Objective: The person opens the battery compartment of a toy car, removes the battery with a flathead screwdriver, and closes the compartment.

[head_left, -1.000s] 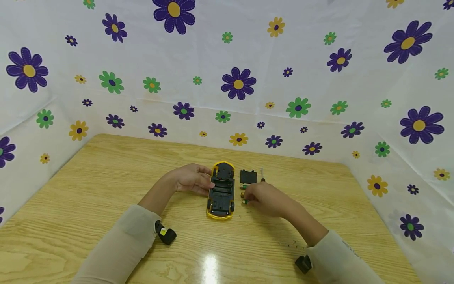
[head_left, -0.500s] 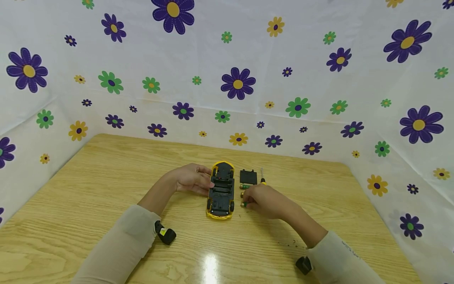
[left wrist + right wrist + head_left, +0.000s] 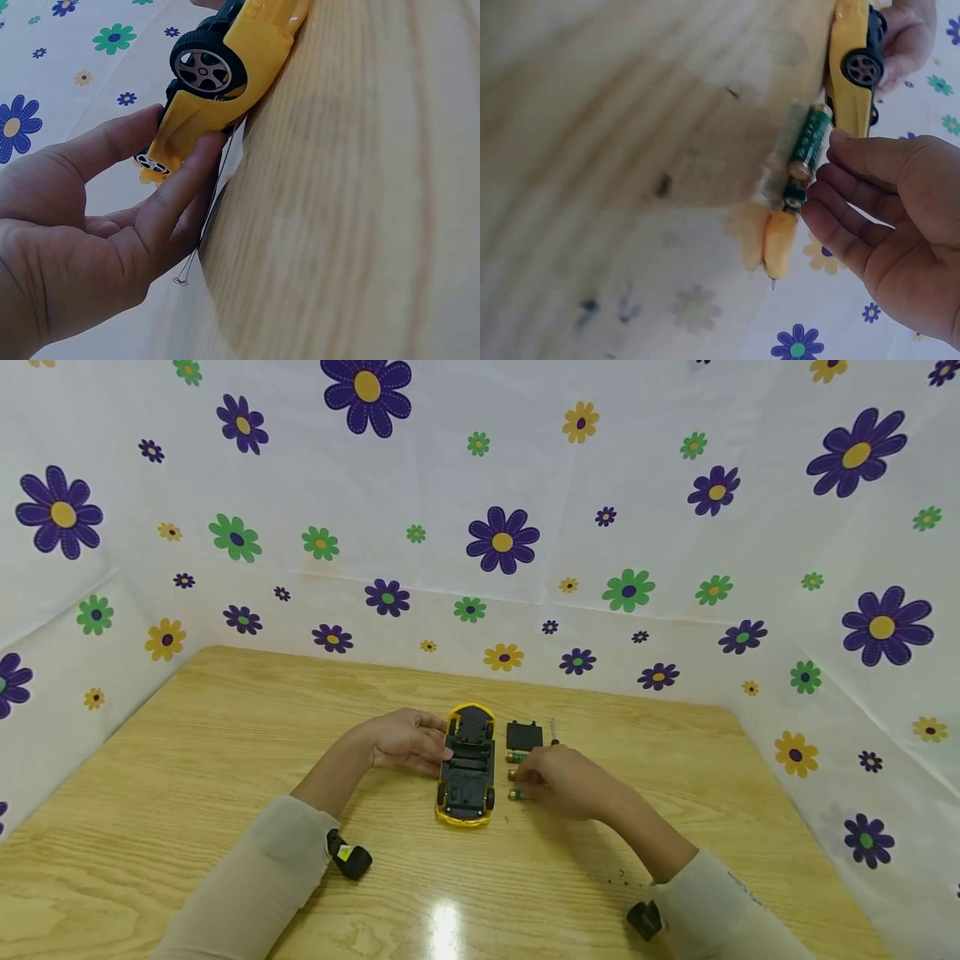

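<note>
A yellow toy car (image 3: 466,768) lies upside down on the table, its black underside and battery compartment facing up. My left hand (image 3: 405,742) grips its left side, thumb on the underside edge and fingers along the body (image 3: 199,124). To the right of the car lie several green-and-gold batteries in a column; the nearest battery (image 3: 811,141) shows whole in the right wrist view. My right hand (image 3: 562,781) is over the column with relaxed, bent fingers. Its thumb (image 3: 870,156) is beside the nearest battery, and its fingertips overlap the battery behind, partly hiding it.
A black battery cover (image 3: 524,735) lies beyond the batteries. Next to it is a screwdriver (image 3: 553,731), its yellow handle (image 3: 780,244) visible in the right wrist view. Small dark bits (image 3: 621,878) are scattered on the table (image 3: 300,693) near my right sleeve. A flowered cloth (image 3: 420,560) surrounds the table.
The nearest battery has shifted slightly toward me, and my right fingers have drawn back from it, leaving more of it visible. My left hand and the car have stayed in place.
</note>
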`<action>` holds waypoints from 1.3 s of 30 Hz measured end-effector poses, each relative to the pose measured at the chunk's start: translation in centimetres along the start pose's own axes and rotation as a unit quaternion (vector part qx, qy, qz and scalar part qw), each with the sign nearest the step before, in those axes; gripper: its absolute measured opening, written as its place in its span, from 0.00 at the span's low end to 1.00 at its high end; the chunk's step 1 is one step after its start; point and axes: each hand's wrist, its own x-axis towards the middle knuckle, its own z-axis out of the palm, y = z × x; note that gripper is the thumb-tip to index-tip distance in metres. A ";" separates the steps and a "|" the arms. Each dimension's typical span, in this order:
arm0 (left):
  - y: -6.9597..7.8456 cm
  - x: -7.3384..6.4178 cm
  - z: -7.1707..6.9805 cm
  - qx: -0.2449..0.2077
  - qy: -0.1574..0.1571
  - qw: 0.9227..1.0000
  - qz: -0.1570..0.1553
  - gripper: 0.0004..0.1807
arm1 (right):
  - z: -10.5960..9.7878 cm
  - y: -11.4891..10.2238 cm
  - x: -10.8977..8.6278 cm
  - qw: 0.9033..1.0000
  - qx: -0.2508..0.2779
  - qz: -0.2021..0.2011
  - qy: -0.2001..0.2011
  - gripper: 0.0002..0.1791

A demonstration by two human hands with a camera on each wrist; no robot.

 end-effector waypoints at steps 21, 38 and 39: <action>-0.4 0.1 -0.1 -0.006 -0.003 1.000 -0.002 0.43 | -2.3 3.3 2.5 0.997 0.035 0.032 0.065 0.10; -0.2 0.1 -0.2 -0.003 -0.004 1.000 -0.001 0.42 | -2.5 5.5 5.2 0.996 0.012 0.079 0.039 0.23; -0.3 0.0 -0.2 -0.003 -0.004 1.000 -0.002 0.42 | -2.5 5.5 5.3 0.996 0.013 0.085 0.034 0.24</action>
